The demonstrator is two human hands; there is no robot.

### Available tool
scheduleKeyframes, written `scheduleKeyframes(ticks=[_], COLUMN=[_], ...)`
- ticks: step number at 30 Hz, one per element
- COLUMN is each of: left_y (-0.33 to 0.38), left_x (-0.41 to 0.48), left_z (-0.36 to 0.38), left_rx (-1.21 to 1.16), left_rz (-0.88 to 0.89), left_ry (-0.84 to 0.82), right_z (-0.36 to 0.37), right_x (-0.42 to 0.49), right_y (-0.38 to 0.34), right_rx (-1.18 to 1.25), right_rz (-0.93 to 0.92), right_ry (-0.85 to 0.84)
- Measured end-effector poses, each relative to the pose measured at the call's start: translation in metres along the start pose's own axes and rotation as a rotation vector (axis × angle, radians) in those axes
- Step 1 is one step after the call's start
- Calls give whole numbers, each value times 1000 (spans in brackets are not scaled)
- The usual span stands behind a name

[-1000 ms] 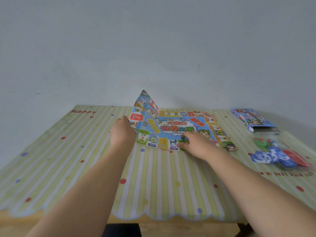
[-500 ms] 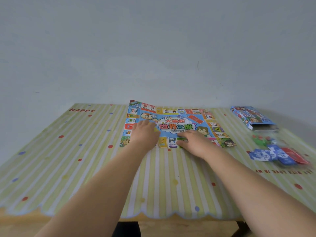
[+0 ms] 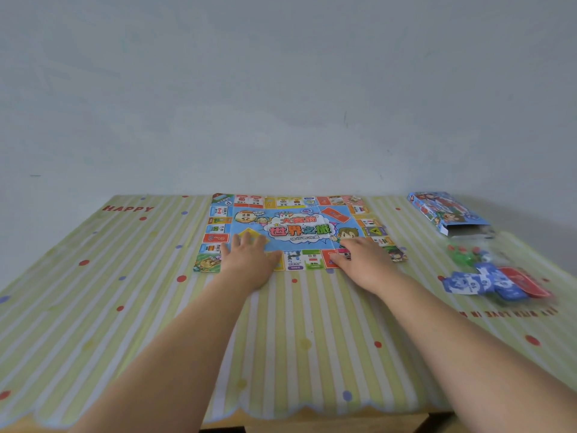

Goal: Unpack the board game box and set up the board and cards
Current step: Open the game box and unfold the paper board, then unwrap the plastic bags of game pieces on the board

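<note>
Board (image 3: 299, 234), one, lies under left hand (image 3: 248, 260), right hand (image 3: 363, 260).

tablecloth (image 3: 93, 307) left of board (image 3: 299, 232) lies open; box (image 3: 446, 214), cards (image 3: 487, 282) crowd right.

We reach forward with both: left hand (image 3: 249, 261) and right hand (image 3: 363, 262) palm-down, side by side, not touching, fingers straight, pressed flat.

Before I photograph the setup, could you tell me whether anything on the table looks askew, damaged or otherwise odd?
Nothing is spilled or damaged. The colourful paper game board lies unfolded, pressed by the left hand and right hand, but its far-left corner seems to curl up slightly. The blue cardboard box lies open at right.
</note>
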State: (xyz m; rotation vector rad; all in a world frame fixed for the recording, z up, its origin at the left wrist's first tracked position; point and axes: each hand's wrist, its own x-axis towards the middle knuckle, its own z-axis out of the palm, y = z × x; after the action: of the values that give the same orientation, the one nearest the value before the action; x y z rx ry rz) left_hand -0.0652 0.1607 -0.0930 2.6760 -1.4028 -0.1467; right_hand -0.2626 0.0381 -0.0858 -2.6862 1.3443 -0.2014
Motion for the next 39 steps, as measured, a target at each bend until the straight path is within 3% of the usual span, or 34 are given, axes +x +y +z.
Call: scheduleKeyframes(ticks=[14, 19, 24, 33, 39], left_y=[9, 46, 103, 194, 244], left_x=[0, -12, -25, -49, -55], left_z=[-10, -18, -21, -12, 8], left_rx=[7, -149, -335, -520, -429], left_rz=[-60, 64, 237, 422, 493], left_ry=[50, 240, 293, 127, -41], right_z=[0, -17, -42, -73, -82], right_x=[3, -9, -27, -63, -91], right_y=[-3, 16, 50, 127, 174], right_rx=[97, 191, 200, 218, 198], right_rz=[-26, -7, 24, 154, 260], right_ry=[38, 146, 248, 356, 365])
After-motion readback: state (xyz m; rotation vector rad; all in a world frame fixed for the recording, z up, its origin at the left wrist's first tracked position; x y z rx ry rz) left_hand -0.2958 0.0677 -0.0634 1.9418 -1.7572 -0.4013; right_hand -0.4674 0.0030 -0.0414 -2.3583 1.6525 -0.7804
